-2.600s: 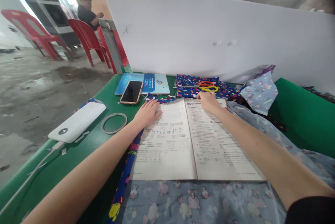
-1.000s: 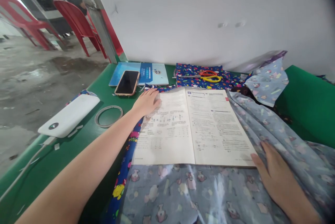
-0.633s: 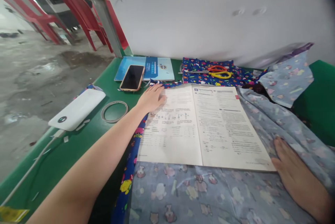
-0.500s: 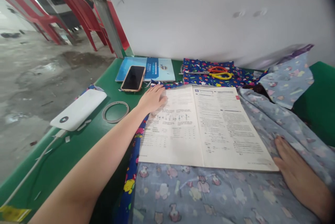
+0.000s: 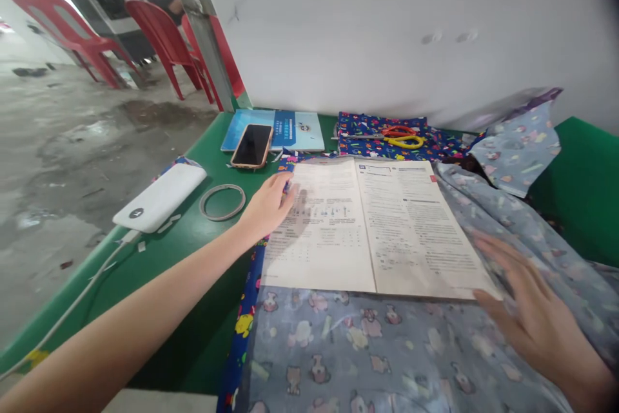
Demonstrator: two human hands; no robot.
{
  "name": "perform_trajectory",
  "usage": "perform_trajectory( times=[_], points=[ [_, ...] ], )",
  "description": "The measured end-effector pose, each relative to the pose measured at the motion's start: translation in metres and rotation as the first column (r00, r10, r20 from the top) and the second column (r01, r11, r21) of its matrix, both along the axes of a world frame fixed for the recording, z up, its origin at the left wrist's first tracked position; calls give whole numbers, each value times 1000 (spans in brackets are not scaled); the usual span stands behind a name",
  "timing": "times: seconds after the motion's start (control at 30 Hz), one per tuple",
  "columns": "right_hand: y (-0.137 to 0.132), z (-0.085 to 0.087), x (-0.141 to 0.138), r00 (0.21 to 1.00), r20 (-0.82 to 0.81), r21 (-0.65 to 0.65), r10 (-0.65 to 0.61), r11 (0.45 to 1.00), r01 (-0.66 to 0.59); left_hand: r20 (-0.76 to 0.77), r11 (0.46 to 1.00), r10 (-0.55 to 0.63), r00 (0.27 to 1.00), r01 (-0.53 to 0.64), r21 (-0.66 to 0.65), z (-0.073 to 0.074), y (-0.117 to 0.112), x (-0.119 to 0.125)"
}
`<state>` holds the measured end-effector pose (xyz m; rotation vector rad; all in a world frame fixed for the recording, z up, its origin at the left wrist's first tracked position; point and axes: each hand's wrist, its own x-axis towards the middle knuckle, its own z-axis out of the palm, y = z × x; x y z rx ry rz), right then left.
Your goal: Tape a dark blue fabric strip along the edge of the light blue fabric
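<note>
An open book (image 5: 411,239) of printed pages lies flat on grey cloth (image 5: 314,342) patterned with small animals; dark blue printed fabric (image 5: 242,336) shows along the cloth's left edge. My left hand (image 5: 267,203) is at the book's upper left edge, fingers extended, fingertips over the page margin. Beside the lower right corner is my right hand (image 5: 527,303), open and slightly blurred, its thumb apart from the fingers and near that corner. Whether it touches the page, I cannot tell. Neither hand grasps anything.
On the green table (image 5: 193,310) are a white power bank (image 5: 162,197) with a cable, a grey ring (image 5: 222,202), a phone (image 5: 251,145) on a blue booklet (image 5: 302,133), and scissors (image 5: 406,137) on blue fabric. A white panel (image 5: 362,33) stands behind. Red chairs (image 5: 159,33) and a person are beyond.
My left hand has slid down and left along the book's edge. My right hand has moved left from the cloth toward the book's lower right corner, its thumb spreading. The view has shifted slightly.
</note>
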<state>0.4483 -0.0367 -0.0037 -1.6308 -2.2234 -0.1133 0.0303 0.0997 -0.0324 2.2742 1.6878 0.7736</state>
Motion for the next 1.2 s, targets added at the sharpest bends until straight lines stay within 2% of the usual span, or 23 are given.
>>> perform_trajectory(
  times=[0.07, 0.13, 0.23, 0.3, 0.4, 0.57, 0.67, 0.8, 0.83, 0.87, 0.97, 1.03, 1.13, 1.2],
  points=[
    [5, 7, -23, 984, 66, -29, 163, 987, -161, -80, 999, -43, 996, 42, -6, -5, -23, -2],
    [12, 12, -46, 933, 129, -104, 335, 940, -324, -158, 998, -45, 986, 38, -47, -10, -41, -2],
    [23, 15, -77, 837, 166, -219, 522, 847, -485, -222, 994, -47, 974, 22, -111, -14, -55, -1],
    [29, 15, -94, 783, 167, -263, 599, 792, -550, -248, 992, -52, 967, 21, -126, -14, -58, 2],
    [35, 10, -111, 743, 147, -304, 653, 744, -594, -293, 994, -64, 954, 35, -102, -13, -58, 7],
    [35, 5, -126, 726, 111, -341, 678, 713, -613, -344, 997, -80, 936, 76, -24, -14, -63, 11],
    [37, 12, -131, 722, 83, -381, 687, 692, -613, -355, 997, -76, 932, 79, -6, -14, -65, 12],
    [56, 29, -135, 703, -54, -414, 709, 625, -662, -338, 994, -91, 937, 104, 18, -14, -67, 12],
    [66, 33, -135, 718, -78, -400, 692, 638, -658, -337, 994, -97, 936, 110, 19, -14, -66, 11],
    [78, 36, -134, 749, -81, -366, 658, 679, -636, -337, 993, -103, 936, 116, 17, -14, -66, 11],
    [128, 43, -122, 864, -58, -197, 500, 843, -500, -328, 990, -135, 935, 144, 2, -14, -65, 9],
    [170, 46, -108, 934, -36, -92, 355, 930, -357, -313, 987, -156, 937, 163, -1, -13, -65, 8],
    [232, 46, -81, 988, 6, -63, 155, 986, -154, -307, 984, -166, 937, 177, 6, -13, -65, 9],
    [268, 44, -64, 995, 68, -155, 72, 986, -61, -315, 984, -161, 935, 176, 17, -13, -66, 10]
  ],
)
